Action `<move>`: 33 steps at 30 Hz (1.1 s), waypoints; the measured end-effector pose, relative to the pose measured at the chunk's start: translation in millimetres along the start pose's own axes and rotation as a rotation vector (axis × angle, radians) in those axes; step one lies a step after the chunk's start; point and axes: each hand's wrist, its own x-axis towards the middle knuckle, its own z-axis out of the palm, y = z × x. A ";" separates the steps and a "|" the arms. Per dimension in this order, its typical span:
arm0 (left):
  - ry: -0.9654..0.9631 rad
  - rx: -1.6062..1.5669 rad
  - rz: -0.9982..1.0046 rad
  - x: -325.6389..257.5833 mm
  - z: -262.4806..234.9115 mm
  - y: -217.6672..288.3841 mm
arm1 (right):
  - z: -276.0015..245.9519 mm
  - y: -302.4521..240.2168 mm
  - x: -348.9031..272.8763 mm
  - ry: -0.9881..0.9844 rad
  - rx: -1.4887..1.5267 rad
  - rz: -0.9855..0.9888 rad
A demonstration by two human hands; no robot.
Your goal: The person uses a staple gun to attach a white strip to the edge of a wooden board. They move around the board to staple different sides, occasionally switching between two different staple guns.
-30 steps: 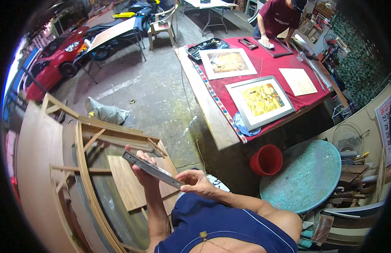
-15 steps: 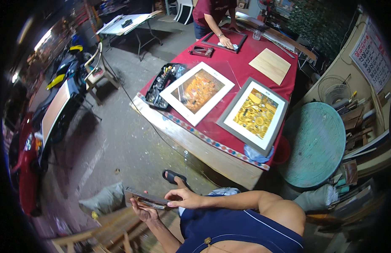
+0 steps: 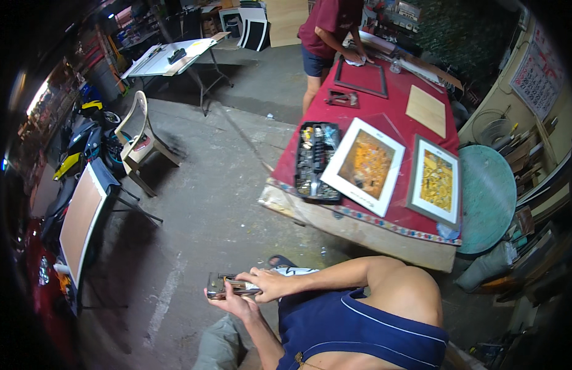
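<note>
Low in front of my body I hold a flat, dark, boxy object with shiny metal and brownish parts along its open side; its exact kind is unclear. My left hand grips it from below, with the thumb at its left end. Over its right end lies my right hand, fingers bent onto it and hiding that part. Beyond my hands, on a red-covered table, lie a white-bordered picture and a grey-framed picture. Next to them is a black tray of tools and small parts.
A co-worker presses a white cloth on an empty dark frame at the table's far end. To the left stand a plastic chair, a leaning board and a white-topped table. A grey sack sits below my hands.
My view has swung left, so the table appears farther right. The boxy object is turned, showing more of its open side. The co-worker's cloth has moved to the frame's far left corner.
</note>
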 end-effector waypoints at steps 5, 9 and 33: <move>-0.190 0.221 0.202 125.4 -3.6 42.3 | 16.5 -14.8 147.7 0.137 0.000 -0.091; -0.302 0.056 0.311 244.5 -29.4 69.4 | 28.3 -51.2 279.5 0.114 0.218 -0.127; -0.089 0.191 0.108 804.3 -292.0 325.4 | 303.2 -329.2 858.4 -0.401 0.236 -0.132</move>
